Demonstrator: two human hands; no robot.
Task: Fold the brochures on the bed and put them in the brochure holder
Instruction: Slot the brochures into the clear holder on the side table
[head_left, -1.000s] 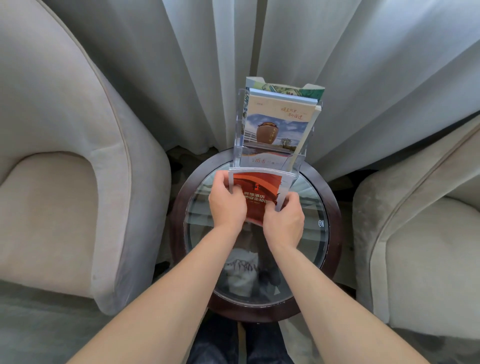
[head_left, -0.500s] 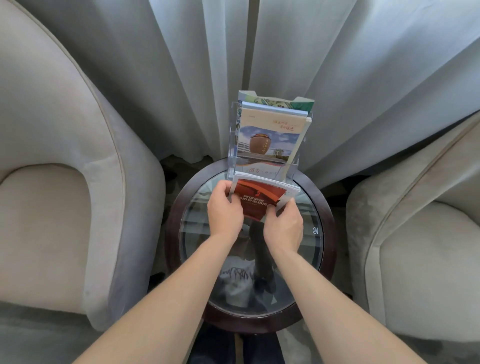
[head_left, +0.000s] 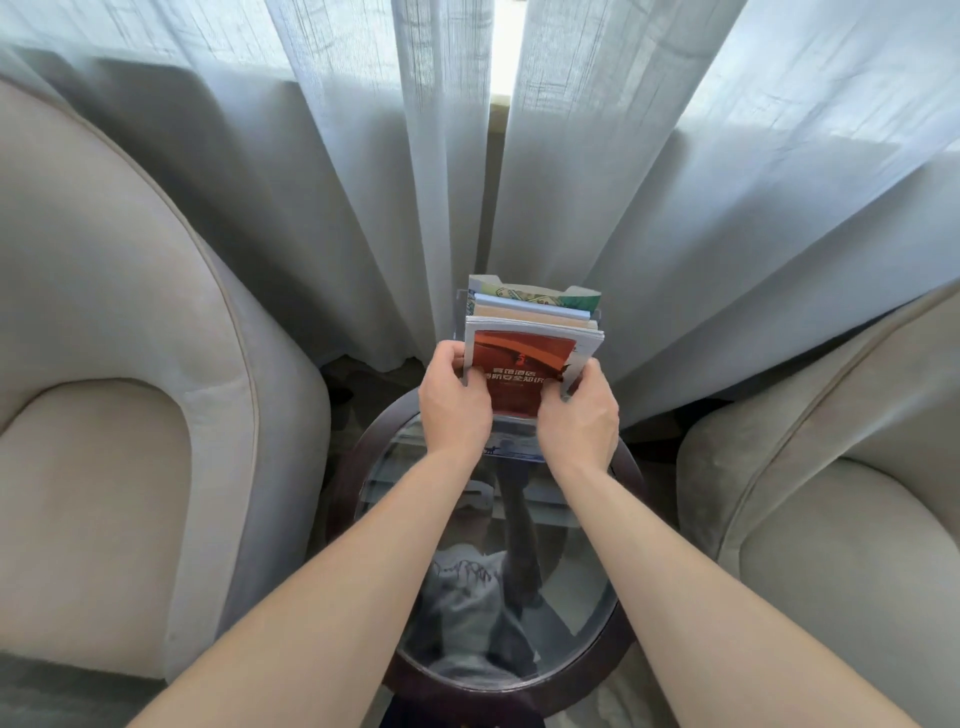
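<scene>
At the far edge of the round glass table (head_left: 597, 613), two hands hold up a red brochure (head_left: 522, 364). On the left stands a soft beige chair (head_left: 130, 415), cut off by the side of the picture. The left hand (head_left: 457, 397) grips the brochure's left edge, thumb on the front and fingers curled behind, so the fingertips are hidden. The brochure is tilted back and covers most of the clear brochure holder (head_left: 598, 315) behind it. Only the tops of other brochures (head_left: 535, 304) peek out above it, and you cannot tell how many there are. The right hand (head_left: 579, 415) pinches the brochure's lower right corner; its fingertips are hidden too. Another beige chair (head_left: 831, 493) sits on the right, also cut off. Pale curtains (head_left: 311, 182) hang behind everything.
</scene>
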